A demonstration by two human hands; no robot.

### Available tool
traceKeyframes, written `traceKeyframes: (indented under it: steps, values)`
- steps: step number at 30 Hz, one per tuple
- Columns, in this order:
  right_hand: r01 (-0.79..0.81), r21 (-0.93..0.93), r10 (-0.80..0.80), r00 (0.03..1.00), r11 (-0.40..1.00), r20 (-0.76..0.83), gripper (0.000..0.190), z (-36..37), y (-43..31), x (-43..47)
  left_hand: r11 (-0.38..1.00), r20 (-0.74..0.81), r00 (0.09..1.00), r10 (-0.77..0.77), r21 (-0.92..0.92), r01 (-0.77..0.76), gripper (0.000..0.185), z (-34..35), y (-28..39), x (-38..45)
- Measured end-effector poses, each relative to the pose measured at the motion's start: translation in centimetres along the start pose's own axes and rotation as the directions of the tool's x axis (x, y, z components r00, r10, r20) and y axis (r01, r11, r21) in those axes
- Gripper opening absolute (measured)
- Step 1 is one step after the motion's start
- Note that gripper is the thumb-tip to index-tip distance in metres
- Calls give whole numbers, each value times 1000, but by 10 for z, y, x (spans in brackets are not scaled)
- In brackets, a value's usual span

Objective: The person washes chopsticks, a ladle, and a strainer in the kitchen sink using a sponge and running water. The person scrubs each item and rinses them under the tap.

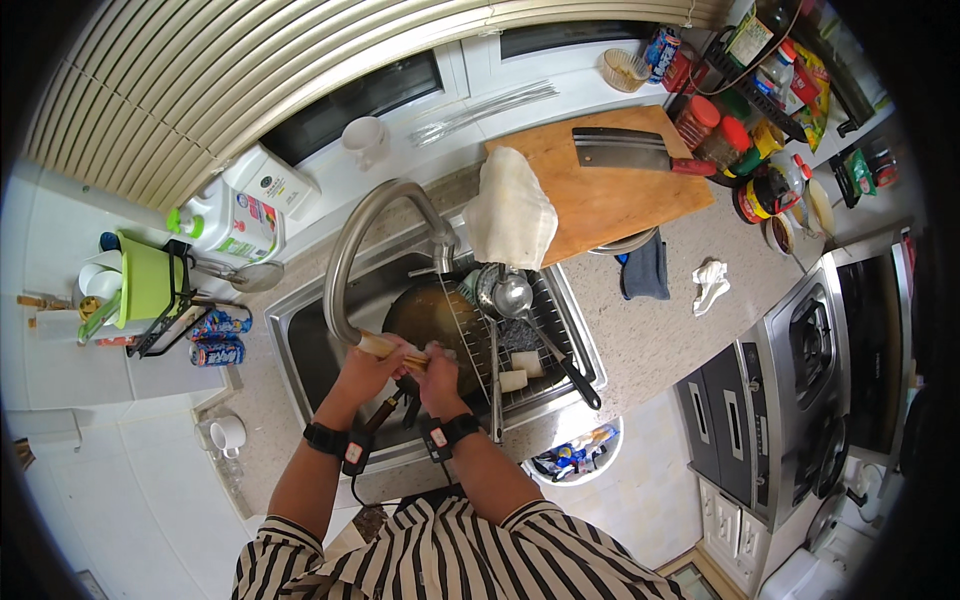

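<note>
Both my hands are over the sink [289,345], under the curved steel faucet [341,255]. Between them is a slim bundle of pale wooden sticks, seemingly chopsticks [415,362], partly hidden by the fingers. My left hand [373,369] grips it on the spout side. My right hand [439,373] closes around the other end, with some whitish foam or cloth at its fingers. Below sits a wide wok [427,315] with brownish liquid, and a wooden handle [384,411] shows by my left wrist.
A wire rack [469,322] spans the sink's right side, bearing a ladle [514,295], a black-handled utensil [579,381] and two pale sponge-like blocks [520,373]. Behind are a draped white cloth [512,206], a cutting board [600,202] and a cleaver [622,150]. A waste bin [577,457] stands below right.
</note>
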State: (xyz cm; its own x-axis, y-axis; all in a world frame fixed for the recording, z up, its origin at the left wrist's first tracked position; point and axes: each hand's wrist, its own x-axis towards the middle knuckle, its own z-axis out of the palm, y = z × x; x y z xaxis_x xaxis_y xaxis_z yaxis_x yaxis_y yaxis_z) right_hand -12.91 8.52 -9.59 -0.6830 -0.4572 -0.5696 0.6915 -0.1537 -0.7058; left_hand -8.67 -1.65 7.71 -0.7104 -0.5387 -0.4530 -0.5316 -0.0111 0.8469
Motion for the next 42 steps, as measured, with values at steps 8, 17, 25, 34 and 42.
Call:
traceKeyframes:
  steps: [8, 17, 25, 34, 42]
  values:
    - [387, -591, -395, 910, 708, 123, 28, 4, -71, 12, 996, -49, 995, 88, -26, -89, 13, 3, -4, -2]
    - [397, -730, -97, 904, 556, 417, 30, 43, -118, 120, 974, -20, 979, 204, 106, -200, 12, 4, 17, 4]
    - [286, -520, 78, 818, 805, 570, 73, 52, -137, 66, 999, -182, 983, 7, -37, -14, 14, -15, -10, -31]
    - [889, -429, -124, 450, 163, 885, 41, 90, -198, -142, 889, -88, 892, 443, 169, -425, 19, -16, -32, -72]
    - [872, -399, -293, 317, -284, 902, 14, 136, -203, -209, 840, -223, 825, 520, 309, -446, 21, -39, 7, -118]
